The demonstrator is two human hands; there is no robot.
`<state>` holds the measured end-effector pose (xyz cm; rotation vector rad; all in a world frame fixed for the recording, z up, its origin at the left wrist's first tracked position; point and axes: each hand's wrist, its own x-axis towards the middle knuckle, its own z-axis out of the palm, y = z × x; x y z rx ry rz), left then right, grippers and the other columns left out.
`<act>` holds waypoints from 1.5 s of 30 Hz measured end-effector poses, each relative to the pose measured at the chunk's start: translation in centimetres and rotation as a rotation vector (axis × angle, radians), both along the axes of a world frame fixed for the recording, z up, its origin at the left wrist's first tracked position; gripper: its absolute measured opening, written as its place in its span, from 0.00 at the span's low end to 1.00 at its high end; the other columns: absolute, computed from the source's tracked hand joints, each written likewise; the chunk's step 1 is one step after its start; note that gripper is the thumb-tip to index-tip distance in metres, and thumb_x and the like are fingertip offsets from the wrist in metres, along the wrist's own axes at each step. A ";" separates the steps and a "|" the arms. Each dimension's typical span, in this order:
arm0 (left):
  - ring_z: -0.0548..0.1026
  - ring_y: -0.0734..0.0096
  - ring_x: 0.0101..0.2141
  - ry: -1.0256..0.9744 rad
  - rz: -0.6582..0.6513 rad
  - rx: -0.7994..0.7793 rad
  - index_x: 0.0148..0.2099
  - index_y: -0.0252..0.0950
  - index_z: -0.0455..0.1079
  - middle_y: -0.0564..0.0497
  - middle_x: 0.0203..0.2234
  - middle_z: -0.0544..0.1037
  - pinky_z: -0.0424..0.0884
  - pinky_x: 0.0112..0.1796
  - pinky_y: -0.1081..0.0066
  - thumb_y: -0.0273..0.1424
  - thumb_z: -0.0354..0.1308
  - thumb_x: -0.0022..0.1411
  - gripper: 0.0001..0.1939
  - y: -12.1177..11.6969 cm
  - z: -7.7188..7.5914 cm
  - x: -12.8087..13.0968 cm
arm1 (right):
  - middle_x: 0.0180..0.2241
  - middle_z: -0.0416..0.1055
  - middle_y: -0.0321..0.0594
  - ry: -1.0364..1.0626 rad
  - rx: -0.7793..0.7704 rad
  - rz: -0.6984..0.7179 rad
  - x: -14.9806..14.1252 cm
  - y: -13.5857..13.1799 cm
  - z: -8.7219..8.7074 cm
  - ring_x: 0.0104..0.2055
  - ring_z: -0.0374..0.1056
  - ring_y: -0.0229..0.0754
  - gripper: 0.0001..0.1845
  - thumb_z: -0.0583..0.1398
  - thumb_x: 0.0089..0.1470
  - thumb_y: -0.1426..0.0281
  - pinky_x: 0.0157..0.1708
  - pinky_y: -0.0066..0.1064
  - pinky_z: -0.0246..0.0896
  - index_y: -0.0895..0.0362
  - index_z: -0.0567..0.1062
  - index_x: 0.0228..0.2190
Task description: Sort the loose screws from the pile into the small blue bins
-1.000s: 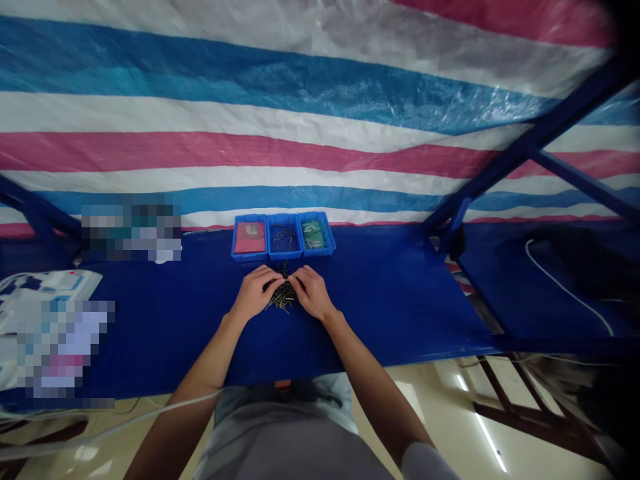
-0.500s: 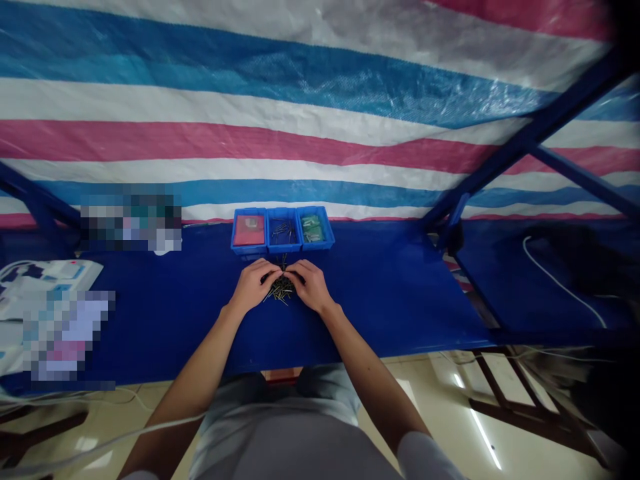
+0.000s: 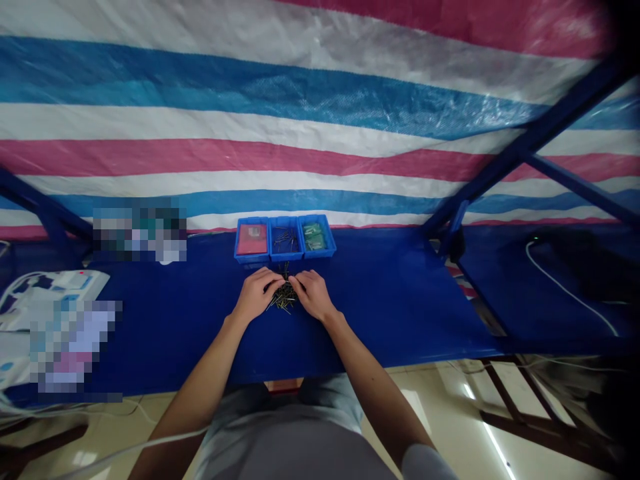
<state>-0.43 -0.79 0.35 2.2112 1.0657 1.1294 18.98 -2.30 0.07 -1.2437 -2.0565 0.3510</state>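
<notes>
My left hand (image 3: 256, 295) and my right hand (image 3: 311, 294) sit close together on the blue table cover (image 3: 380, 307), fingertips meeting over a loose pile of thin metal pins (image 3: 284, 299). Whether either hand pinches any pins is too small to tell. Just beyond them stand three joined blue plastic bins. The left bin (image 3: 252, 239) holds a flat red item, the middle bin (image 3: 286, 240) holds more thin pins, and the right bin (image 3: 316, 236) holds green packets.
A red, white and blue striped tarpaulin (image 3: 300, 153) hangs behind the table, with blue metal frame bars (image 3: 530, 147) at the right. Papers (image 3: 55, 327) lie at the left, partly blurred out. A white cable (image 3: 565, 287) runs across a dark blue shelf at the right.
The whole view shifts slightly as my head moves. Both hands stay at the pile, with no clear change in the pins or bins.
</notes>
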 end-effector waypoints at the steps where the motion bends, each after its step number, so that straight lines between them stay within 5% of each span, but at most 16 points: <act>1: 0.73 0.68 0.32 -0.001 0.002 0.003 0.38 0.38 0.75 0.49 0.30 0.78 0.69 0.36 0.67 0.36 0.55 0.69 0.11 0.0 0.0 0.0 | 0.24 0.67 0.36 0.007 -0.006 0.000 0.0 0.0 0.0 0.28 0.62 0.38 0.24 0.48 0.70 0.61 0.38 0.32 0.53 0.55 0.67 0.23; 16: 0.72 0.66 0.35 0.025 0.030 0.015 0.39 0.37 0.74 0.48 0.31 0.77 0.69 0.39 0.66 0.34 0.54 0.69 0.09 -0.4 0.3 0.0 | 0.35 0.77 0.40 0.238 -0.011 0.055 -0.1 -0.1 -0.5 0.39 0.73 0.41 0.10 0.58 0.65 0.64 0.43 0.33 0.64 0.53 0.78 0.38; 29: 0.71 0.64 0.39 0.036 0.025 -0.020 0.41 0.37 0.72 0.47 0.33 0.75 0.69 0.42 0.64 0.32 0.51 0.70 0.09 -0.9 0.5 0.6 | 0.40 0.78 0.40 0.354 0.058 0.085 -0.2 -0.1 -1.1 0.41 0.74 0.40 0.11 0.61 0.62 0.68 0.46 0.32 0.69 0.49 0.81 0.44; 45: 0.72 0.65 0.37 -0.018 -0.004 -0.017 0.39 0.36 0.73 0.47 0.32 0.77 0.70 0.40 0.64 0.31 0.53 0.70 0.09 -0.8 0.4 0.5 | 0.36 0.76 0.41 0.301 0.003 0.076 -0.1 -0.4 -0.7 0.37 0.72 0.40 0.12 0.57 0.65 0.66 0.42 0.31 0.67 0.53 0.80 0.39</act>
